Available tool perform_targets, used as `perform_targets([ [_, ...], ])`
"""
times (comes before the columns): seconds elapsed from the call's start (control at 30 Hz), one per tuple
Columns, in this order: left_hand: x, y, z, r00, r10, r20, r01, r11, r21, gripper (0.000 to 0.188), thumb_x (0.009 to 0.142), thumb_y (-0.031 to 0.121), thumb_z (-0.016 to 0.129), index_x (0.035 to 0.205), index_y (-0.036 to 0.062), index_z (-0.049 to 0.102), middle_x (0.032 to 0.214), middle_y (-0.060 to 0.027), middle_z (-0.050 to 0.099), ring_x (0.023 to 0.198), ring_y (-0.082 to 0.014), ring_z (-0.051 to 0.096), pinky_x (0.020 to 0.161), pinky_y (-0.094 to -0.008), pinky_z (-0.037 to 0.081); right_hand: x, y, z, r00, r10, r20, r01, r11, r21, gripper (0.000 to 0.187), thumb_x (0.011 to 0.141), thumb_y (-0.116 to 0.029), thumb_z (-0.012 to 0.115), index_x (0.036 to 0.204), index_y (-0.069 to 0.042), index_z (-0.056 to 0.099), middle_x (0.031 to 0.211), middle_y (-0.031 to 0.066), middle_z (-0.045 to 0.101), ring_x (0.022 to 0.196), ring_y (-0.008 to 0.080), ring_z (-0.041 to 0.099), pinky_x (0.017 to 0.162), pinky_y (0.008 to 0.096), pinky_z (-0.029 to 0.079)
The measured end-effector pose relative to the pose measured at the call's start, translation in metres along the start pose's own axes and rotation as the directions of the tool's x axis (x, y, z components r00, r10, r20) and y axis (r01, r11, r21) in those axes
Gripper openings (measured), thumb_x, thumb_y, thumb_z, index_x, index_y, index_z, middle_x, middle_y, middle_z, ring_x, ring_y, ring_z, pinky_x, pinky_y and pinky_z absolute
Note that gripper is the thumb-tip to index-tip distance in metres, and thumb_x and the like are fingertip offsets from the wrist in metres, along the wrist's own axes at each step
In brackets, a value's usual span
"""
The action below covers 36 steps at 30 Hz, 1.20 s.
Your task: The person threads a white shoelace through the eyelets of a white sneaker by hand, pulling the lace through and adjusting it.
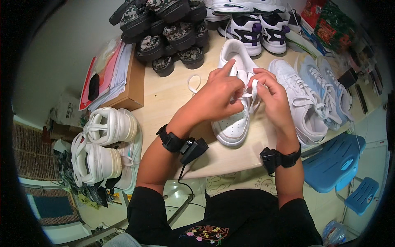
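A white sneaker (232,131) lies on the table in front of me, its toe toward me and its opening facing away. My left hand (222,92) is over the tongue and eyelets, index finger stretched toward the opening. Its other fingers curl in at the white shoelace (254,95); the grip is partly hidden by the hand. From the right side, my right hand (272,92) pinches a length of the same lace between thumb and fingers. A loose loop of lace curves out on the table to the left of the shoe.
White sneakers (296,96) stand close at the right, with more white shoes (105,162) at the left edge. Camouflage shoes (150,47) are piled at the back, beside black-and-white sneakers (247,35). A cardboard box (133,84) holds papers; a blue chair (335,164) stands right.
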<state>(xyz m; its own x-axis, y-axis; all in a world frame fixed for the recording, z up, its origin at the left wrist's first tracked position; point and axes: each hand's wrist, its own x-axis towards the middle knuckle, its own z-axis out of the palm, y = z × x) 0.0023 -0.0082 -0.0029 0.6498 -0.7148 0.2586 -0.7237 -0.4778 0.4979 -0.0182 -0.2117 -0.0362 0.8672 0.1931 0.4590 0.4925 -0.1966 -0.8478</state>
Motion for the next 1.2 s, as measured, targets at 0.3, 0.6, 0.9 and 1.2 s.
perform_targets([
  [0.3,-0.002,-0.002,-0.019,0.997,0.015,-0.075,-0.004,0.988,0.152,0.023,0.076,0.008,0.068,0.097,0.0016,0.063,0.112,-0.0152,0.056,0.126,-0.0384,0.043,0.104,-0.0435,0.037,-0.003,-0.022,0.01,0.997,-0.079,0.013,0.074,0.858,-0.508,0.016,0.095,-0.018,0.051,0.096,-0.007,0.062,0.105,0.0091,0.063,0.119,0.0279,0.049,0.105,0.0451,0.027],
  [0.6,-0.003,-0.002,-0.002,0.974,0.112,-0.196,-0.079,0.983,0.166,0.018,0.081,0.015,0.071,0.096,0.0057,0.065,0.121,-0.0143,0.054,0.131,-0.0404,0.037,0.108,-0.0477,0.029,0.003,-0.005,0.006,0.987,-0.122,-0.108,0.119,0.992,-0.034,0.009,0.086,-0.008,0.053,0.083,-0.002,0.058,0.103,0.0127,0.064,0.114,0.0339,0.054,0.094,0.0422,0.042],
  [0.9,0.001,-0.009,0.012,0.988,-0.097,-0.121,0.056,0.95,-0.306,0.01,0.083,0.011,0.066,0.083,0.0047,0.058,0.133,-0.0109,0.05,0.145,-0.0382,0.016,0.114,-0.0473,0.02,-0.003,-0.013,0.002,0.988,-0.107,0.109,0.138,0.932,-0.336,0.011,0.072,-0.012,0.059,0.065,-0.004,0.054,0.117,0.0057,0.061,0.129,0.0307,0.043,0.108,0.052,0.022],
  [1.2,0.0,-0.02,0.01,0.996,-0.08,-0.05,0.043,0.856,-0.515,0.005,0.079,0.009,0.058,0.078,0.0045,0.057,0.129,-0.0102,0.051,0.146,-0.0331,0.016,0.113,-0.0429,0.019,-0.003,-0.009,0.004,0.989,-0.06,0.132,0.103,0.934,-0.342,0.012,0.073,-0.014,0.059,0.066,-0.005,0.056,0.118,0.0042,0.06,0.132,0.0286,0.041,0.108,0.0588,0.018],
])
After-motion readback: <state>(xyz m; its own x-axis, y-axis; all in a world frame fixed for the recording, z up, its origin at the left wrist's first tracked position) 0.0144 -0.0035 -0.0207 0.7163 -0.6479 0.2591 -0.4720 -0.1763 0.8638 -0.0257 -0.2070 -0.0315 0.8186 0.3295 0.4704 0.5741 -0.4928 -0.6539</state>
